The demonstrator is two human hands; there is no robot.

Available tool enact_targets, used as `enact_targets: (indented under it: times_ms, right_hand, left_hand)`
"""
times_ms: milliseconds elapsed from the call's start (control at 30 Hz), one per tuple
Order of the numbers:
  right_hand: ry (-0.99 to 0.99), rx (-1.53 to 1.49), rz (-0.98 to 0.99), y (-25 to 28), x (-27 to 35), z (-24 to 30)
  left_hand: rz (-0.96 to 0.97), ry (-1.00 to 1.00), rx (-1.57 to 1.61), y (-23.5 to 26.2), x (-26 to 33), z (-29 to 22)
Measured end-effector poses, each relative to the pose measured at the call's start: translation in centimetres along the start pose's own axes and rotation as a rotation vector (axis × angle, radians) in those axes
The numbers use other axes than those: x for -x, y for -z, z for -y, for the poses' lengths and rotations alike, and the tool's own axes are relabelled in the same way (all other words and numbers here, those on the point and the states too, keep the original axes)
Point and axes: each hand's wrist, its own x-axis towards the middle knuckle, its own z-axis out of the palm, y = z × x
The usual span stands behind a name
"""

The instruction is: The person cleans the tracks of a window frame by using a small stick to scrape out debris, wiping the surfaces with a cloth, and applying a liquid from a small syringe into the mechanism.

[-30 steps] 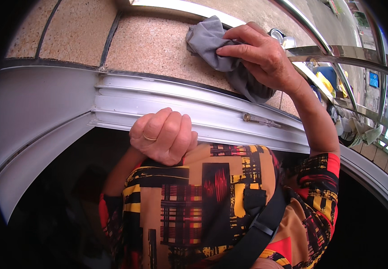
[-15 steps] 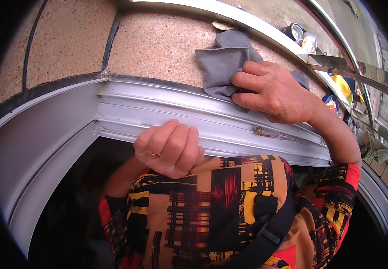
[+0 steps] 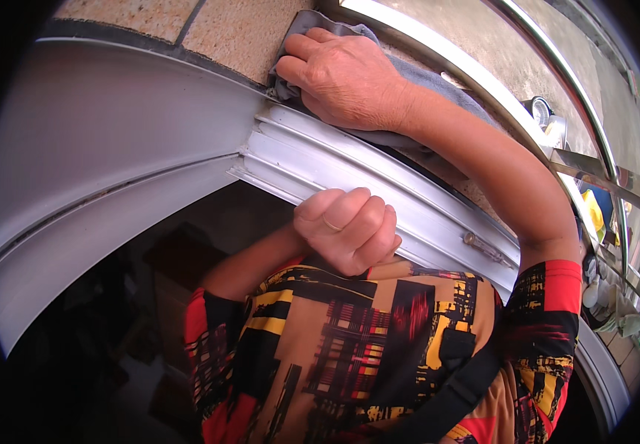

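Right hand (image 3: 346, 78) flat, palm down on a grey cloth (image 3: 409, 70), fingers together and pressing it against the speckled stone ledge (image 3: 238, 29), right at the ledge's near edge where it meets the white metal window frame (image 3: 379, 185). Cloth lies bunched under the palm, with its rest trailing along the ledge under the forearm. Left hand (image 3: 349, 229) curled into a loose fist, knuckles resting on the frame's lower rail, a ring on one finger; holds nothing visible. A small metal latch (image 3: 486, 248) sits on the frame just right of the left hand. Patterned red, yellow and black shirt (image 3: 364, 348) fills the lower view.
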Motion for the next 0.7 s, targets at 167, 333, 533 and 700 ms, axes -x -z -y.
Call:
enact_targets:
  times_ms: [167,333,533,700]
  right_hand:
    - [0.017,-0.040,0.005,0.6,2.0,0.0]
    - [0.070,0.097,0.066,0.1,1.5,0.3]
    - [-0.255,0.242,0.075,-0.6,2.5,-1.8]
    - [-0.449,0.196,0.262,4.0,3.6,0.0]
  left_hand:
    - [-0.083,0.011,-0.003,-1.3,0.0,0.1]
    - [-0.054,0.010,-0.006,-0.9,0.1,-0.3]
    - [-0.057,0.092,0.008,-1.3,0.6,-0.6]
    - [-0.058,0.073,-0.011,-1.2,0.5,-0.4]
